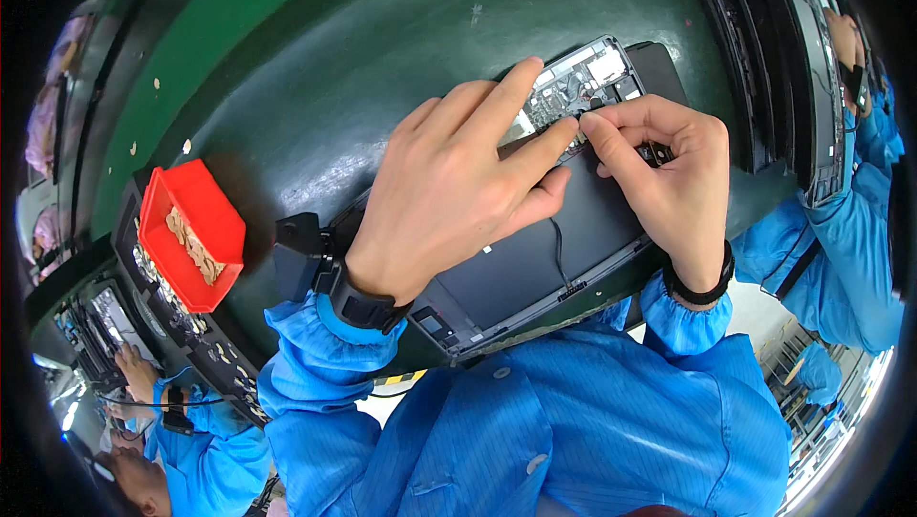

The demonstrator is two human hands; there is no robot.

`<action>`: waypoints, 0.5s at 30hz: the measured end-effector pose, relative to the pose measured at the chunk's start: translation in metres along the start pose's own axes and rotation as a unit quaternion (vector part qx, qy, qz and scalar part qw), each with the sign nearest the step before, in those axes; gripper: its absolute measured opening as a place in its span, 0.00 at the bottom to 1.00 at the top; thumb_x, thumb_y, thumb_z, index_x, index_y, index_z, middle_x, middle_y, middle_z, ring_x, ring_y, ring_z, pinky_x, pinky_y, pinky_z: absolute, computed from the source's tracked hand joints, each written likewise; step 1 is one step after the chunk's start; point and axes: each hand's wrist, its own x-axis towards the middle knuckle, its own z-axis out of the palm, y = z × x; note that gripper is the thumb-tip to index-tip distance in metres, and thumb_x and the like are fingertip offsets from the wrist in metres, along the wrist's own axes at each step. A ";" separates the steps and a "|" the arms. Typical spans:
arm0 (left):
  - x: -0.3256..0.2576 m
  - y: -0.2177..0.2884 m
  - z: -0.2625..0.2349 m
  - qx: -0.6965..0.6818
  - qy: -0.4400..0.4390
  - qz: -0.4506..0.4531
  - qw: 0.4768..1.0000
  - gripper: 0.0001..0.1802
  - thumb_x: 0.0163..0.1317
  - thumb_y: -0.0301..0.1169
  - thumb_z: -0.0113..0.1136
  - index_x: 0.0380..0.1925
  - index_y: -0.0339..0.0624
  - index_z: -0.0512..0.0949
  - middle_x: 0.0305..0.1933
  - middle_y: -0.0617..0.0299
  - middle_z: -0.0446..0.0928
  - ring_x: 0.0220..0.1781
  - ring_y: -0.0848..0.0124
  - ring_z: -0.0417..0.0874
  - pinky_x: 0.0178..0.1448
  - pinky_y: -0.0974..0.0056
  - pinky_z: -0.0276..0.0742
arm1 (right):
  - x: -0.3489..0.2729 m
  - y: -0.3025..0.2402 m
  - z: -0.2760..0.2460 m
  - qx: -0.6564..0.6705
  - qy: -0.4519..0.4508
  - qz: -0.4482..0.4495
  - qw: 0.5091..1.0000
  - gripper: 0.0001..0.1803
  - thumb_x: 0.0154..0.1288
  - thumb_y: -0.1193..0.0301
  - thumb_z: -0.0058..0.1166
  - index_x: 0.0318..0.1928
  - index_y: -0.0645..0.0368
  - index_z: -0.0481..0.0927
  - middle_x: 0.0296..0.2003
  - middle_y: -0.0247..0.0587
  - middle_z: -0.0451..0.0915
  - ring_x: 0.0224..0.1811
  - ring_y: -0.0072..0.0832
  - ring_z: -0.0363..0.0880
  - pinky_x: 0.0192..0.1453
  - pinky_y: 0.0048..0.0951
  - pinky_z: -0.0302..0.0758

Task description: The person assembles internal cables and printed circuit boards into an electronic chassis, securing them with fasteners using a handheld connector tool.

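Observation:
An opened flat electronic device lies on the green table, with a bare circuit board (pixel 571 78) in its far part and a dark grey panel (pixel 511 297) nearer me. My left hand (pixel 458 168) is spread across it, one fingertip on the board and another beside the tip of my right thumb. At the board's near edge, my right hand (pixel 661 149) is closed in a pinch. Whatever sits between that thumb and finger is too small or hidden to name. A thin black cable (pixel 558 245) runs over the panel to a small connector at its near edge.
A red bin (pixel 215 207) with small tan pieces stands left, beside a black tray (pixel 143 278) of small parts. Dark flat panels (pixel 745 49) stand in a row at the right. Co-workers in blue sleeves (pixel 215 455) are at both sides.

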 end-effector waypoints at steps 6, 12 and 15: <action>0.001 0.004 -0.001 0.024 0.000 0.012 1.000 0.21 0.48 0.35 0.78 0.46 0.52 0.90 0.61 0.51 0.81 0.41 0.61 0.85 0.45 0.61 0.85 | -0.002 -0.002 -0.006 -0.007 -0.041 0.006 0.999 0.10 0.71 0.71 0.62 0.40 0.68 0.86 0.24 0.45 0.86 0.25 0.24 0.85 0.30 0.27 0.76; 0.008 0.021 -0.009 0.047 -0.034 -0.006 0.998 0.19 0.52 0.36 0.77 0.46 0.50 0.89 0.63 0.50 0.80 0.48 0.57 0.87 0.51 0.59 0.84 | -0.021 -0.008 -0.021 -0.003 0.008 0.038 0.999 0.17 0.78 0.74 0.53 0.62 0.66 0.74 0.31 0.38 0.84 0.27 0.18 0.82 0.32 0.20 0.77; 0.018 0.040 -0.013 0.081 -0.036 0.015 0.996 0.17 0.55 0.35 0.76 0.46 0.47 0.88 0.63 0.54 0.81 0.54 0.57 0.88 0.55 0.58 0.82 | -0.019 0.005 -0.028 0.065 0.035 -0.003 0.997 0.14 0.74 0.79 0.57 0.56 0.67 0.77 0.31 0.45 0.86 0.27 0.21 0.83 0.32 0.23 0.75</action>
